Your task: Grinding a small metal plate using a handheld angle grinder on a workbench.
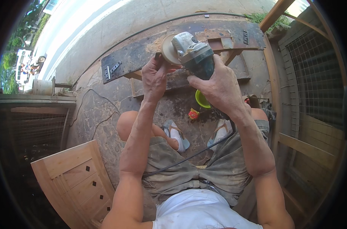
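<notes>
My right hand is wrapped round the dark green body of an angle grinder with a grey metal head. Its round tan disc faces left, above the low bench. My left hand is closed, pinching a small dark piece close to the disc's left edge. What kind of piece it is, and whether it touches the disc, I cannot tell. A black cord runs from the grinder across my lap.
Beyond my hands stands a dark, worn wooden bench with sawdust. A lime-green bowl and a red-and-yellow packet lie below. A carved wooden panel leans at left; a mesh-and-wood frame stands at right.
</notes>
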A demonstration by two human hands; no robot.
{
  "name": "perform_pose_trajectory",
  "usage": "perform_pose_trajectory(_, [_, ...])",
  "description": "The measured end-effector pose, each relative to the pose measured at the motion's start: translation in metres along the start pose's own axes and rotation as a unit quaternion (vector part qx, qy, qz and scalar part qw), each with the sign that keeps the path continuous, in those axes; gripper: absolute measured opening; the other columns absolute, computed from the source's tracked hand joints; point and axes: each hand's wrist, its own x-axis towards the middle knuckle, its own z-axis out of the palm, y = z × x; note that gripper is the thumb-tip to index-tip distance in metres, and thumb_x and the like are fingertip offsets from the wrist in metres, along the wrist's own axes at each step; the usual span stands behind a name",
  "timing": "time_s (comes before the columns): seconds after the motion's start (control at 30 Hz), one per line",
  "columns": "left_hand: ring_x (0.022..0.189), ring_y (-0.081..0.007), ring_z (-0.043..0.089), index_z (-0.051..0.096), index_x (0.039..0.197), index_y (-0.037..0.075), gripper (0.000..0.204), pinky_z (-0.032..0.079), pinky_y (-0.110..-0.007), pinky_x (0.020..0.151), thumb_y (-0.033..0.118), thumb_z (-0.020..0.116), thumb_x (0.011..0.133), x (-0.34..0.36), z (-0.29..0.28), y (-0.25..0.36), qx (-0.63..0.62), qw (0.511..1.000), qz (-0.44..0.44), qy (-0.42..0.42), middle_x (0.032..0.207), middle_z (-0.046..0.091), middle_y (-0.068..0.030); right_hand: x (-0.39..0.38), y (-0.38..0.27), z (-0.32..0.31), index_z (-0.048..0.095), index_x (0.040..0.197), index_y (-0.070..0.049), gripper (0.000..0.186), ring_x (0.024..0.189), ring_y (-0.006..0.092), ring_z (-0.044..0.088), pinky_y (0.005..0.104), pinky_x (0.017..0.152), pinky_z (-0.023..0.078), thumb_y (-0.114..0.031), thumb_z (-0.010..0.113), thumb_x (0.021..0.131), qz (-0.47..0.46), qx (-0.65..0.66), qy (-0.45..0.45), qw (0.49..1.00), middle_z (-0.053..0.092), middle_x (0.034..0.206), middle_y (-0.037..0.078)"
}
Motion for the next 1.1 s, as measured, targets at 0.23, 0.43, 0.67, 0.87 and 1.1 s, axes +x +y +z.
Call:
perform_pose_trajectory(0.23, [0.099, -0.0189, 0.082, 0.074, 0.134, 0.001, 0.026, 0.066, -0.033, 0.086, 0.016, 0.069, 0.114, 0.0007, -0.0001, -0.0047, 0.018, 1.0, 0.018, -0.004, 0.113, 0.083, -0.0086, -0.0009, -0.0035, 0.0019, 0.061, 0.126, 0.009, 0.061, 0.094, 0.0405, 0.082, 0.049, 0.088, 0.063, -0.032, 0.084, 0.087, -0.007, 0.005, -0.004, 1.0, 0.079, 0.099, 0.027])
perform_pose_trajectory(0.43, [0.098, -0.0176, 0.082, 0.074, 0.133, 0.001, 0.026, 0.066, -0.031, 0.086, 0.017, 0.069, 0.114, -0.0006, 0.0026, -0.0004, 0.014, 1.0, 0.006, -0.005, 0.112, 0.084, -0.0094, -0.0003, -0.0022, 0.0024, 0.061, 0.126, 0.009, 0.06, 0.094, 0.041, 0.082, 0.0498, 0.088, 0.063, -0.031, 0.084, 0.087, -0.016, 0.012, 0.015, 1.0, 0.08, 0.1, 0.028])
perform_pose_trajectory(0.67, [0.098, -0.0164, 0.082, 0.075, 0.132, 0.001, 0.026, 0.065, -0.03, 0.086, 0.02, 0.068, 0.115, -0.0017, 0.0038, 0.0016, 0.025, 1.0, 0.004, -0.005, 0.108, 0.085, -0.0084, -0.0003, -0.0034, -0.0002, 0.061, 0.127, 0.009, 0.06, 0.096, 0.0408, 0.082, 0.0494, 0.089, 0.063, -0.031, 0.084, 0.088, -0.008, 0.009, 0.001, 1.0, 0.08, 0.101, 0.029])
perform_pose_trajectory(0.87, [0.097, -0.0167, 0.082, 0.075, 0.13, 0.001, 0.026, 0.065, -0.03, 0.086, 0.021, 0.068, 0.116, -0.0011, 0.0054, 0.001, 0.024, 1.0, 0.007, 0.0, 0.109, 0.085, -0.0086, -0.0007, -0.0049, -0.0002, 0.061, 0.127, 0.01, 0.061, 0.096, 0.04, 0.082, 0.0491, 0.089, 0.063, -0.03, 0.084, 0.088, -0.003, 0.008, 0.003, 1.0, 0.08, 0.101, 0.028])
perform_pose_trajectory(1.1, [0.097, -0.0182, 0.083, 0.075, 0.133, 0.001, 0.026, 0.066, -0.032, 0.086, 0.019, 0.066, 0.116, 0.0001, -0.0021, 0.0, 0.029, 1.0, 0.002, -0.001, 0.112, 0.084, -0.0099, 0.0015, -0.0004, -0.0024, 0.061, 0.127, 0.01, 0.061, 0.095, 0.0391, 0.082, 0.0481, 0.09, 0.063, -0.031, 0.084, 0.088, 0.009, -0.004, -0.006, 1.0, 0.079, 0.1, 0.027])
